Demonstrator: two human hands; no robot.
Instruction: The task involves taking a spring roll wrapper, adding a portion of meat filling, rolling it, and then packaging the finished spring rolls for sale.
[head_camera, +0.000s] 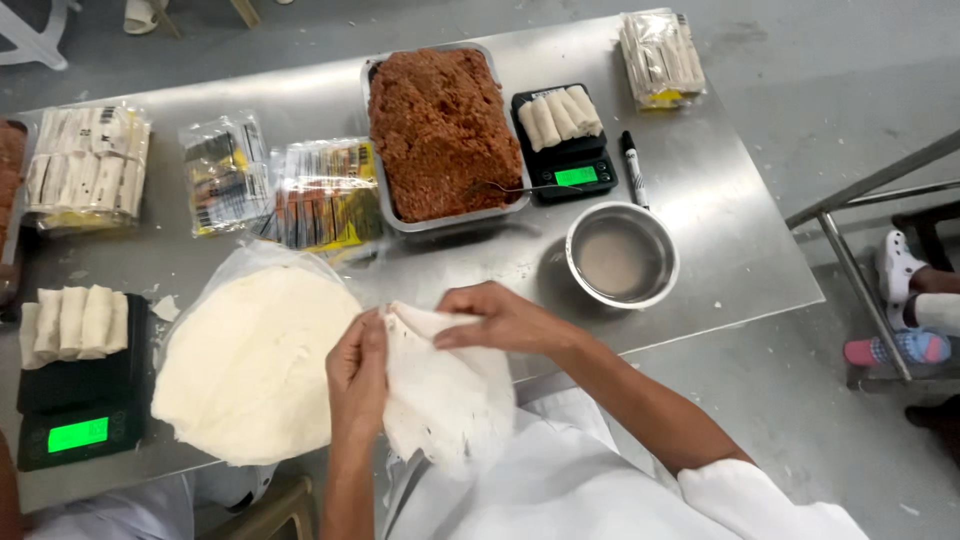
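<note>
surface: steel surface (720, 250), pretty much fills my view, with everything below sitting on it

wrapper stack: big round pile of pale wrappers (250, 360) on clear plastic at the near edge, just left of my hands

filling tray: metal tray (375, 130) heaped with brown minced filling, toward the far edge around the middle, a spoon handle poking out on its right side

left scale: black scale (80, 400) with a green lit display at the near left corner, a row of finished white rolls on top of it

packets: a few sealed packs (90, 165) along the left part of the far side, one more pack (660, 55) at the far right corner

right scale: a smaller black scale (570, 160) right beside the tray, also carrying white rolls

bowl: round steel bowl (622, 253) with cloudy liquid in it, right of centre, near my right hand

single wrapper: one thin wrapper (445, 395) held up off the near edge, over my white coat, between both hands

left hand (358, 375): closed on the wrapper's left edge, thumb side pinching it

right hand (500, 318): fingers pinched on the wrapper's top corner, close to the left hand but I can't tell if they touch

marker: black marker (633, 168) lying next to the right scale
</note>
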